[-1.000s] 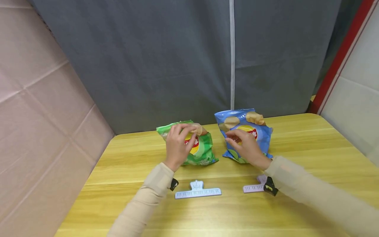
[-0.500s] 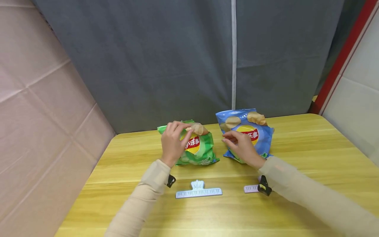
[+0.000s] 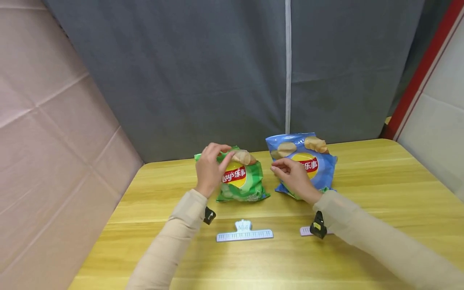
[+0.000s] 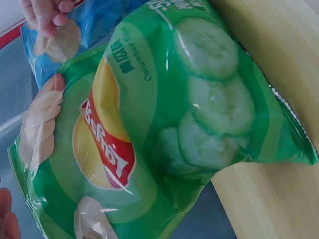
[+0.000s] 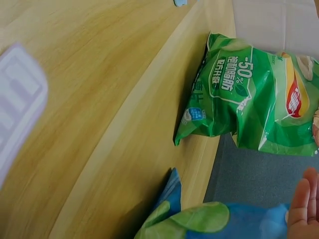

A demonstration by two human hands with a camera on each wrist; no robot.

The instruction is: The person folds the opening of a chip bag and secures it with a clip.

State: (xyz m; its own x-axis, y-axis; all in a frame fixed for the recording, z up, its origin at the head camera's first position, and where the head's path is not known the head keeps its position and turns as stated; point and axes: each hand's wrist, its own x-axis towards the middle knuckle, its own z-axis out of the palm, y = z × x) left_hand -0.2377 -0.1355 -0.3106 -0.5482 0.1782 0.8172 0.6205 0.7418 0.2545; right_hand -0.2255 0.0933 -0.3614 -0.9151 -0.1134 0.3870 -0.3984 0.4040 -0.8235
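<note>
A green Lay's chip bag (image 3: 250, 177) stands toward the table's back, cucumber slices printed on its front in the left wrist view. My left hand (image 3: 210, 171) is at its upper left side, thumb and fingers spread apart. In the left wrist view, fingertips (image 4: 7, 221) show just beside the bag's top edge. A blue Lay's chip bag (image 3: 326, 167) stands to the right of the green one. My right hand (image 3: 296, 179) hovers before its left side, fingers loosely bent with nothing between them. The right hand covers part of the blue bag's front.
A light-blue bag clip (image 3: 243, 234) with piano-key markings lies on the wooden table (image 3: 282, 266) in front of the green bag. A purple clip (image 3: 305, 231) lies to its right, partly hidden behind the right wrist's camera. A grey curtain (image 3: 203, 80) hangs behind.
My left hand has shifted left, uncovering more of the green bag's logo. The right hand has also moved slightly left, showing more of the blue bag's logo. Both bags and clips stay put.
</note>
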